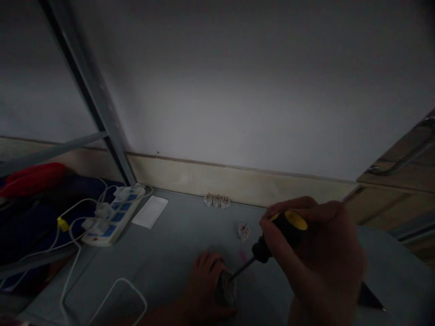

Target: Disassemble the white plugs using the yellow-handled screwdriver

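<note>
From where I stand, the right hand (322, 244) has its fingers and thumb closed on the black and yellow handle of a screwdriver (261, 251), slanting it so the shaft runs down toward the other hand; that pinch up on the handle seems meant for steering the tip. The tip meets, or very nearly meets, a small part (227, 287), dark on one side and pale on the other, though the dimness hides its details. The left hand (207, 280) is curled round that part low on the table (176, 231), fingers above and thumb below, presumably to keep it from skidding under the blade. Just beyond, a loose clear piece (244, 232) lies within easy reach, while a row of similar pieces (217, 200) sits along the table's back edge, probably to keep them out of the way. A dark pointed object (370, 296) pokes out beyond the right wrist; I can't tell what it is. Off to the left lie a white paper (150, 212) and a power strip (118, 217) with plugs in it.
</note>
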The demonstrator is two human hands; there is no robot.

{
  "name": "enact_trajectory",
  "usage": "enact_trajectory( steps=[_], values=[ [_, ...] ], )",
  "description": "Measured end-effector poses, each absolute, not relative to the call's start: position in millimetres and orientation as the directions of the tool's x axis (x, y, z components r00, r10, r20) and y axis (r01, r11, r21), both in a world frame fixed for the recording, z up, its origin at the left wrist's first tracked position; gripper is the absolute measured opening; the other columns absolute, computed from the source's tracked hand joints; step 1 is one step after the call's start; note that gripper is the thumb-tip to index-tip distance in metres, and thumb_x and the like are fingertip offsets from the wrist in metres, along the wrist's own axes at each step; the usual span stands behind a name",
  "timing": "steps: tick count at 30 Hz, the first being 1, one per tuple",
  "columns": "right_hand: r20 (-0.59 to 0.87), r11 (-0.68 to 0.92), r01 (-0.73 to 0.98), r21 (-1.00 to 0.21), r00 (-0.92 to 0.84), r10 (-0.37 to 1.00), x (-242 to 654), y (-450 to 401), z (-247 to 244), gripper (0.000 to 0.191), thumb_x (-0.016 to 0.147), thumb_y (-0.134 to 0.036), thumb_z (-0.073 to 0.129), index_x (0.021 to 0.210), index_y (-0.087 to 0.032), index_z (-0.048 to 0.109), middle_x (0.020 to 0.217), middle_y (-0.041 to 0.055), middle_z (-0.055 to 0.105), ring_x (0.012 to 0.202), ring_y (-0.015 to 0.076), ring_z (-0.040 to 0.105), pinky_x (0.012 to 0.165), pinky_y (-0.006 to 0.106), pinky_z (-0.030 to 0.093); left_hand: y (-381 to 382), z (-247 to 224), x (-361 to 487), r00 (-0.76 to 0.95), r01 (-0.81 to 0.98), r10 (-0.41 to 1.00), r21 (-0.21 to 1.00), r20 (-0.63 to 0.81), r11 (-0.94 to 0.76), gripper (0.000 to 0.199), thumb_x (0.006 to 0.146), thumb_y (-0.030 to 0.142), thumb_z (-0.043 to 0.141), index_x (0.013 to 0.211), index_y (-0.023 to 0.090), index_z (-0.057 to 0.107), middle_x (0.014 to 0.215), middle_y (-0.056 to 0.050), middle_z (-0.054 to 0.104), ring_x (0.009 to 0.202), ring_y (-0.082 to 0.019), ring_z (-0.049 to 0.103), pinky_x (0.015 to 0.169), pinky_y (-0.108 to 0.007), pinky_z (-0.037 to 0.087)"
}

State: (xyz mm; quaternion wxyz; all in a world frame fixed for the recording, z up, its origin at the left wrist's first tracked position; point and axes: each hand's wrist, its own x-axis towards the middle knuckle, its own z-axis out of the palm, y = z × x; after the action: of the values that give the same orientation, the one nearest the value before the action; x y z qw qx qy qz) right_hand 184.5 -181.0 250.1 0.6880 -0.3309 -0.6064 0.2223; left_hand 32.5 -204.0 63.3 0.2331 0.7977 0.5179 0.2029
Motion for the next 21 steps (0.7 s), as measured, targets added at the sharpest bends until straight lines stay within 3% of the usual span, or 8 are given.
enact_trajectory(
  steps=[7,11,14,19,21],
  values=[
    [0.77,0.773,0.2,-0.601,0.402,0.495,150.6,-178.3,238.4,0.053,0.064,-0.008,0.078,0.094,-0.024,0.037,0.083,-0.0033,0.048,0.07,0.0103,0.053,0.058,0.022,0.043,-206.9,45.0,30.2,0.364,0.724,0.919,0.575,0.153,-0.382,0.072,0.044,0.054,0.085,0.106,0.029,0.058,0.12,-0.005,0.063,0.11,-0.034,0.057,0.099,-0.047,0.046],
    [0.789,0.725,0.366,-0.584,0.467,0.4,150.7,-177.5,235.2,0.045,0.066,-0.016,0.079,0.094,-0.02,0.044,0.08,-0.0026,0.052,0.064,0.0091,0.054,0.057,0.021,0.044,-208.0,29.3,29.0,0.364,0.699,0.912,0.591,0.19,-0.402,0.069,0.055,0.058,0.082,0.113,0.028,0.059,0.124,-0.005,0.062,0.115,-0.033,0.054,0.105,-0.048,0.039],
    [0.755,0.619,0.44,-0.651,0.462,0.465,167.3,-186.9,231.5,0.034,0.071,-0.029,0.077,0.089,-0.017,0.051,0.073,-0.0021,0.054,0.06,0.0098,0.052,0.056,0.022,0.042,-207.6,28.4,29.2,0.367,0.714,0.918,0.588,0.149,-0.381,0.071,0.053,0.056,0.084,0.114,0.029,0.059,0.127,-0.006,0.06,0.117,-0.035,0.052,0.106,-0.048,0.037],
    [0.625,0.334,0.538,-0.774,0.566,0.537,212.0,-211.4,225.8,0.042,0.069,-0.056,0.069,0.084,-0.019,0.059,0.077,0.0025,0.059,0.067,0.0171,0.055,0.063,0.03,0.041,-210.0,40.6,27.8,0.385,0.739,0.922,0.581,0.052,-0.341,0.07,0.057,0.064,0.078,0.115,0.028,0.061,0.125,-0.008,0.06,0.117,-0.035,0.051,0.106,-0.049,0.035],
    [0.567,0.193,0.618,-0.762,0.494,0.659,229.7,-221.6,226.2,0.044,0.071,-0.062,0.061,0.083,-0.02,0.061,0.074,0.0031,0.06,0.066,0.0202,0.057,0.062,0.032,0.04,-211.8,46.9,26.0,0.392,0.742,0.919,0.579,0.034,-0.338,0.071,0.062,0.066,0.073,0.119,0.025,0.06,0.127,-0.01,0.058,0.12,-0.035,0.049,0.108,-0.047,0.033]
  ],
)
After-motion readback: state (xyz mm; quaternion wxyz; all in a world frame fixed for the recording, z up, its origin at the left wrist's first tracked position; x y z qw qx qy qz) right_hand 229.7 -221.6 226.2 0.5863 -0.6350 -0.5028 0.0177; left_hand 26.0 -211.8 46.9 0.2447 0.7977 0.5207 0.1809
